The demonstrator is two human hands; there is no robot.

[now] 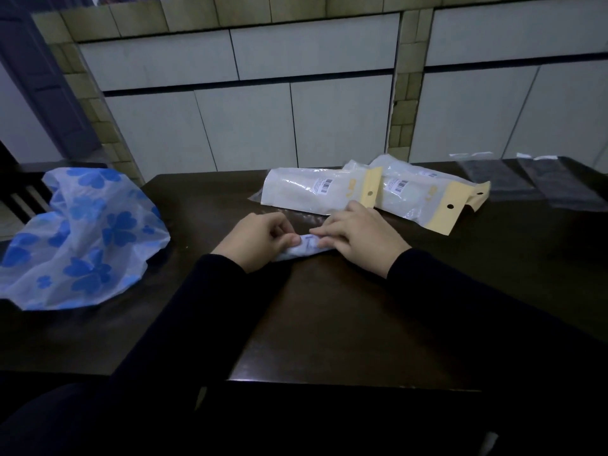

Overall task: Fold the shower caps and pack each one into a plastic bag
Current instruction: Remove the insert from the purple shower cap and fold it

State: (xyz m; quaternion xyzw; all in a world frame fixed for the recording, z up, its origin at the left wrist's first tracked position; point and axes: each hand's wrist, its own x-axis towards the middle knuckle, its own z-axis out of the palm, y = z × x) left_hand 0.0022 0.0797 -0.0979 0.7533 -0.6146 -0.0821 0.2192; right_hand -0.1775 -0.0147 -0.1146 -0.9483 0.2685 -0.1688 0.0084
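Note:
A folded shower cap [304, 249], pale with blue print, lies as a narrow strip on the dark table [329, 307] between my hands. My left hand [260, 236] pinches its left end with curled fingers and thumb. My right hand [360, 236] lies over its right end, fingers bent down on it. A thin clear plastic bag [304, 218] lies flat just beyond the hands. An unfolded shower cap [82, 238] with blue flowers sits crumpled at the table's left.
Two packed bags [316, 190] [424, 199] with yellow header cards lie behind my hands. Two empty clear bags [493, 179] [556, 185] lie flat at the far right. A tiled wall stands behind the table; a dark chair back [19, 192] shows at left.

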